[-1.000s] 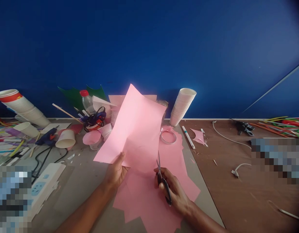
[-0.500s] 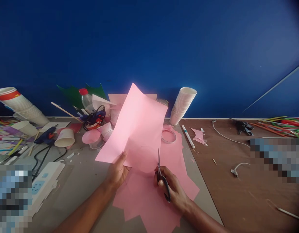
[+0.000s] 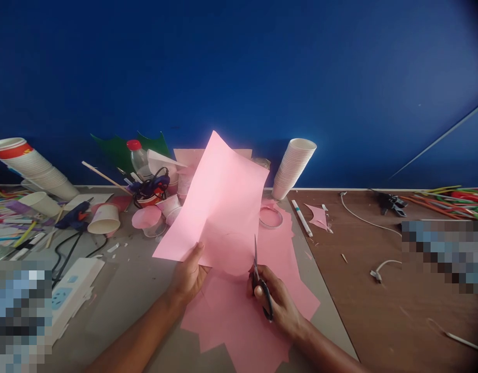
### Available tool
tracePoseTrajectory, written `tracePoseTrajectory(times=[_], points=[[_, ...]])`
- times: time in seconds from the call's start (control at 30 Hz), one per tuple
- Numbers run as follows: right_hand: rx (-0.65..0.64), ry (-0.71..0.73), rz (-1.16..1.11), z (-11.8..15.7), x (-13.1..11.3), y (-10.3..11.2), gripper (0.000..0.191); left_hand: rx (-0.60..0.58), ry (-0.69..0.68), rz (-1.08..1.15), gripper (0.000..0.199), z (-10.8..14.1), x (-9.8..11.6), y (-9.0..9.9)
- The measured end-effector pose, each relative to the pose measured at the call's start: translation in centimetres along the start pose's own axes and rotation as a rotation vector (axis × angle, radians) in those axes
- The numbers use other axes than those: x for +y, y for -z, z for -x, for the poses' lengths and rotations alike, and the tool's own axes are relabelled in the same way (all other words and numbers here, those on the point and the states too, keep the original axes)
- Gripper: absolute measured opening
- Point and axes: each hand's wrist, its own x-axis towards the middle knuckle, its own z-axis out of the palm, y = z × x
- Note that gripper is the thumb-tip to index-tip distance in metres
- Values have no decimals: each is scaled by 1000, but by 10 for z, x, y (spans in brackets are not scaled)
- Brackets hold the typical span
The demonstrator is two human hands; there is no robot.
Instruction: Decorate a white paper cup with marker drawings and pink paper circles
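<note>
Step judged: cutting | pink sheet (image 3: 223,207) is held above pink papers (image 3: 239,324) by left hand (image 3: 190,272) | scissors (image 3: 256,278) are gripped by right hand (image 3: 276,298) near its edge | blade alignment seems called for

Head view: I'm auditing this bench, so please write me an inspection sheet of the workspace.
Surface: grey section beside a brown section, small scraps on both.
Job's things: scissors; raised pink sheet with a faint curved line; loose pink sheets beneath.
Clutter: leaning white cup stack; pink scrap.
Grip: left hand pinches the raised sheet's lower edge; right hand holds the scissors' handles.
Cables: black cords near the power strip; white cable on brown.
Surroundings: blue wall; pixelated patches hide parts of both sides.
</note>
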Motion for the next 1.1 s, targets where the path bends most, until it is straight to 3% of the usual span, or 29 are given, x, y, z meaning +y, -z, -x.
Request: tracePoseTrajectory(times=[0.67, 1.1], points=[[19, 12, -8, -3, -3, -1, 44, 54, 2, 10, 49, -4, -3, 0], [42, 10, 5, -3, -3, -3, 44, 22, -12, 3, 50, -2, -2, -1]])
